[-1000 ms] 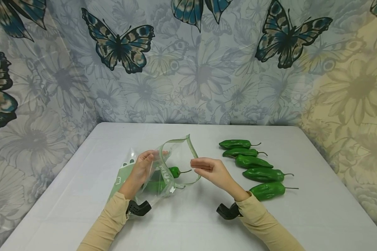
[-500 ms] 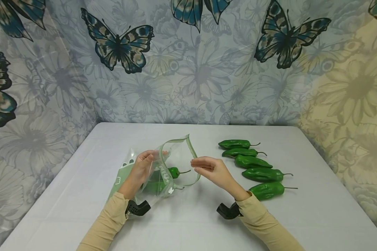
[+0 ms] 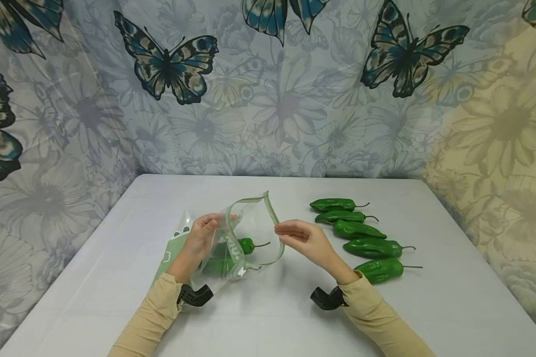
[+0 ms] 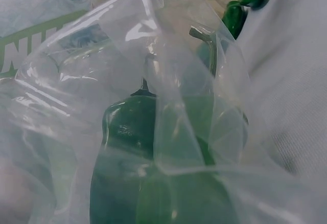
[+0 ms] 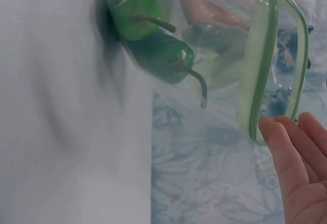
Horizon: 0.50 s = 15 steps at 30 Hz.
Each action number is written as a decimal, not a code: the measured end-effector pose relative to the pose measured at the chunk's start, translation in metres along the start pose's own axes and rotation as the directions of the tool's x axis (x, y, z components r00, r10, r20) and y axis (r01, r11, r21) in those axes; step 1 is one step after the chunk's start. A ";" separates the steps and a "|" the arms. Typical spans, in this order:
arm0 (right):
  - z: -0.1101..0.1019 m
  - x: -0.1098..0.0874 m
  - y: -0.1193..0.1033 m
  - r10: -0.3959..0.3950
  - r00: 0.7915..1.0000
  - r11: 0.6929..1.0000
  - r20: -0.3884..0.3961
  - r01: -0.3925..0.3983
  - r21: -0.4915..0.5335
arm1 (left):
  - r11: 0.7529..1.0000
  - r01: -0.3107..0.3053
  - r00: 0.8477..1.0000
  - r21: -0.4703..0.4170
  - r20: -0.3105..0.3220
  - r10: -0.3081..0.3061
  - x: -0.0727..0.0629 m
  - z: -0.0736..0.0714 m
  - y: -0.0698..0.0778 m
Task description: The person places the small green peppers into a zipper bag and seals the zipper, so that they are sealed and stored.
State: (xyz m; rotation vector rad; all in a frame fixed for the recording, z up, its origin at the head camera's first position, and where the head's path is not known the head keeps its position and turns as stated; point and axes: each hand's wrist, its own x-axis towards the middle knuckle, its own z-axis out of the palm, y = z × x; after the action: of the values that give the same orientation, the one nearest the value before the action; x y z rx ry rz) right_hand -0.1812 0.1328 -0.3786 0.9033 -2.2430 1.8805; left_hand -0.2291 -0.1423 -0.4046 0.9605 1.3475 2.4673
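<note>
My left hand (image 3: 201, 235) grips the side of a clear plastic zip bag (image 3: 254, 213) with a green-edged mouth that gapes to the right. Inside lie green peppers; one pepper (image 3: 246, 245) shows its stem toward the mouth. The left wrist view looks through the film at a pepper (image 4: 127, 121). Two peppers, one bright (image 5: 138, 17) and one darker (image 5: 163, 58), show through the bag in the right wrist view. My right hand (image 3: 305, 240) has its fingers extended, fingertips right at the bag's green rim (image 5: 263, 75), with no pepper in it.
Several loose green peppers (image 3: 370, 248) lie in a column on the right of the white table (image 3: 268, 322), stems mostly to the right. The bag's green printed panel (image 3: 176, 248) lies by my left forearm. Behind the table hangs a butterfly-print cloth (image 3: 286, 109).
My right hand has shifted slightly to the right at the bag's rim. The left hand and the bag stay nearly still.
</note>
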 end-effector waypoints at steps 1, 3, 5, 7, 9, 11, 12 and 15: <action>-0.001 0.000 -0.001 -0.001 1.000 1.000 -0.002 0.001 -0.001 | 1.000 -0.002 1.000 0.003 -0.002 0.002 0.000 0.000 0.000; -0.002 0.000 -0.002 -0.006 1.000 1.000 -0.004 0.006 0.001 | 1.000 -0.005 1.000 0.014 -0.007 0.005 0.000 0.000 0.000; -0.003 -0.001 -0.003 -0.008 1.000 1.000 -0.003 0.008 0.011 | 1.000 0.000 1.000 0.020 -0.013 0.000 -0.001 0.000 0.001; -0.004 -0.001 -0.005 -0.013 1.000 1.000 0.001 0.013 0.022 | 1.000 0.002 1.000 0.018 -0.012 -0.002 -0.001 0.000 0.001; -0.005 -0.002 -0.010 -0.026 1.000 0.999 0.009 0.026 0.028 | 1.000 0.005 1.000 0.017 -0.010 -0.005 0.000 -0.001 0.001; -0.006 -0.003 -0.012 -0.036 0.999 0.999 0.016 0.035 0.025 | 1.000 0.004 1.000 0.018 -0.008 -0.004 0.000 -0.001 0.001; -0.007 -0.004 -0.011 -0.045 0.999 0.999 0.020 0.045 0.018 | 1.000 0.002 1.000 0.015 -0.004 -0.002 0.000 -0.001 0.001; -0.008 -0.005 -0.009 -0.062 0.998 0.998 0.026 0.062 0.008 | 1.000 0.002 1.000 0.003 -0.002 -0.002 0.001 -0.001 0.000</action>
State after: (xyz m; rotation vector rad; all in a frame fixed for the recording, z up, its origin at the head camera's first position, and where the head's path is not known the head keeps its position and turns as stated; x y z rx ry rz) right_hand -0.1753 0.1417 -0.3711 0.9930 -2.1969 1.8624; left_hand -0.2302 -0.1431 -0.4044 0.9566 1.3530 2.4660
